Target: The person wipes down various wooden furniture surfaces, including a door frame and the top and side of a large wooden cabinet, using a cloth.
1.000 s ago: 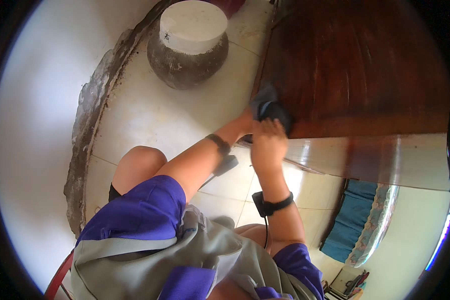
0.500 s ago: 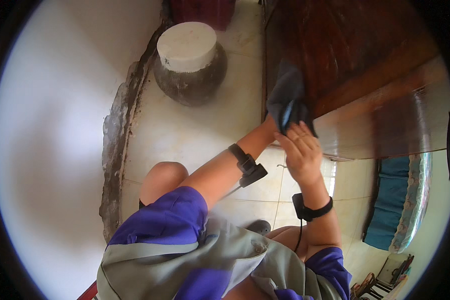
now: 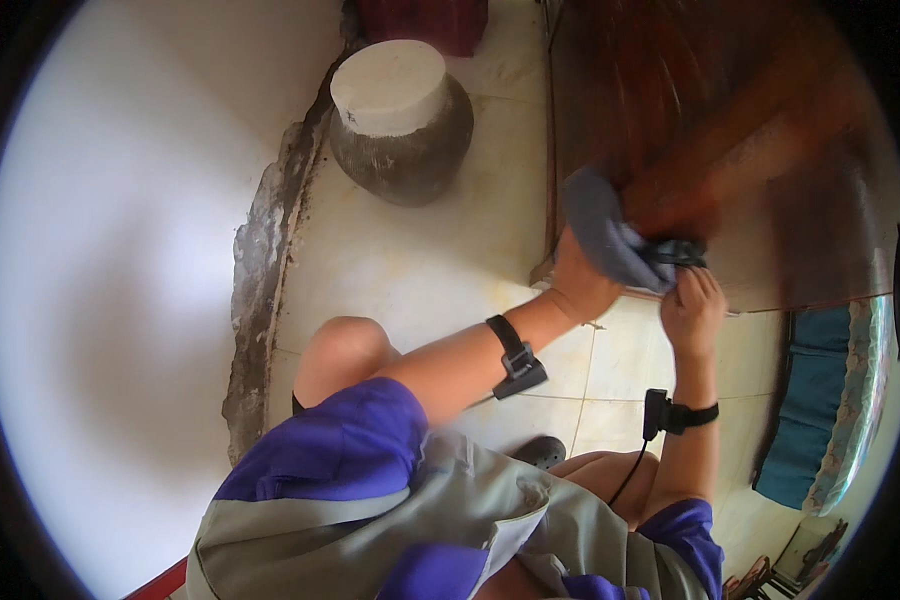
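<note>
In front of the dark brown wooden furniture (image 3: 770,240) I hold a soft grey fabric item (image 3: 602,222). It is curved and folded, and motion blur hides exactly what it is. My left hand (image 3: 580,280) is closed on its lower left side, with the fingers partly behind the fabric. A dark, blurred part (image 3: 675,252) sticks out from its right end. The bent fingers of my right hand (image 3: 694,310) pinch at this right end. Each forearm wears a black strap with a small device.
A dark ribbed jar (image 3: 400,150) with a white round lid (image 3: 388,85) stands on the tiled floor beside the damaged wall edge (image 3: 260,250). Behind it is a dark red object (image 3: 425,22). Blue-green fabric (image 3: 800,400) hangs or lies at the right. My knees are bent below.
Both hands have shifted right with the grey fabric item, and it is turned to a rounder shape. My right hand has moved from over the fabric to a pinch at its right end.
</note>
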Demonstrator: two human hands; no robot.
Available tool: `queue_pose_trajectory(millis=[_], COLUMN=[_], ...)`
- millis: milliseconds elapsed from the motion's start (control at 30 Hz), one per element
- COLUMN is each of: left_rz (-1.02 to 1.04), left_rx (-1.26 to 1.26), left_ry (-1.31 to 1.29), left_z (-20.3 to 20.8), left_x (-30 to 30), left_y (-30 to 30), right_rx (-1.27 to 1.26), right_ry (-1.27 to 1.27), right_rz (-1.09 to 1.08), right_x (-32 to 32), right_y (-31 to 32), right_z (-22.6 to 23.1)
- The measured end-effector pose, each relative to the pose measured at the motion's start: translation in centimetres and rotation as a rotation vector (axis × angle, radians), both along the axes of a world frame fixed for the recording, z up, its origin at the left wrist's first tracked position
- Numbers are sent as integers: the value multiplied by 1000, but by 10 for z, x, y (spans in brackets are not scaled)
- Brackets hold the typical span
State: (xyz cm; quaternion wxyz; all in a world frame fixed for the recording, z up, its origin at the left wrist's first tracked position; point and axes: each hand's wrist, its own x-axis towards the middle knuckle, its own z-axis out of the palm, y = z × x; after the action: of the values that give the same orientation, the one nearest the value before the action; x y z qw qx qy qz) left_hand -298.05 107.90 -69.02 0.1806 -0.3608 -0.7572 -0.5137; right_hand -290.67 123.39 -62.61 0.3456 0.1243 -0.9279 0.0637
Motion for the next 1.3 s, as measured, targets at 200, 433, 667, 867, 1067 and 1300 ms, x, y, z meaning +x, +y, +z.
queue_pose_trajectory(millis=[200, 433, 667, 867, 1067, 1300], left_rz=[104, 101, 74, 100, 134, 78], left_rx=[13, 107, 289, 298, 290, 94], left_ry=[-110, 372, 499, 575, 638, 672], left_z=[-19, 75, 91, 96, 111, 8], left_x=[-5, -14, 12, 18, 12, 2], left_y=[-14, -19, -1, 7, 5, 14], right_rx=[-470, -1021, -1225, -618, 35, -42], right_ry=[-265, 225, 356, 510, 218, 438], right_rz=[7, -19, 192, 115, -158, -17], right_x=[-1, 13, 34, 10, 7, -16], right_y=[-26, -4, 34, -17, -14, -11], right_z=[-33, 32, 60, 68, 55, -26])
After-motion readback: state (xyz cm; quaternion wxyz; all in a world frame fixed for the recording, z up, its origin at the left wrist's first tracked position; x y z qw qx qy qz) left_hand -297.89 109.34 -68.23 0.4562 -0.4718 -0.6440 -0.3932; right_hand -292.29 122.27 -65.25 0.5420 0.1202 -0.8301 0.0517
